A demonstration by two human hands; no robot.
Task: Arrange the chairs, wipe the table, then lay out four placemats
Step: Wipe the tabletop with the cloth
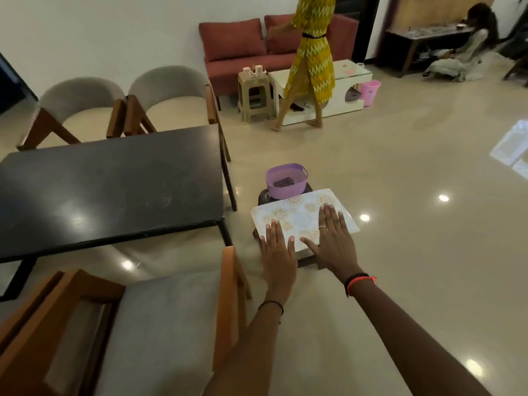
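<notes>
Closest to the camera is the near chair (160,324), its wooden arm just left of the person's left forearm. Beyond it, both hands lie on a patterned placemat (298,217) that sits on a low dark stool (307,262), right of the black table (108,190). The left hand (278,252) has its fingers straight and together, palm down over the mat's near edge. The right hand (333,241) is flat too, fingers slightly spread, thumb out to the left. Neither hand has curled round anything. A purple basket (285,180) stands just behind the mat on the same stool. I cannot tell whether this is one mat or a stack.

The step in hand looks like picking up the mats for laying out. The mat overhangs the stool on the right, so pressing down there would likely tip or slide it. Better to slip the thumbs under the near edge, pinch with flat fingers on top, and lift level so any mats beneath come up together. Check the count before carrying.

The tabletop looks bare, with faint smears in the glare. Two far chairs (125,92) sit at the table's far side. Each mat probably belongs square to an edge in front of a seat.
</notes>
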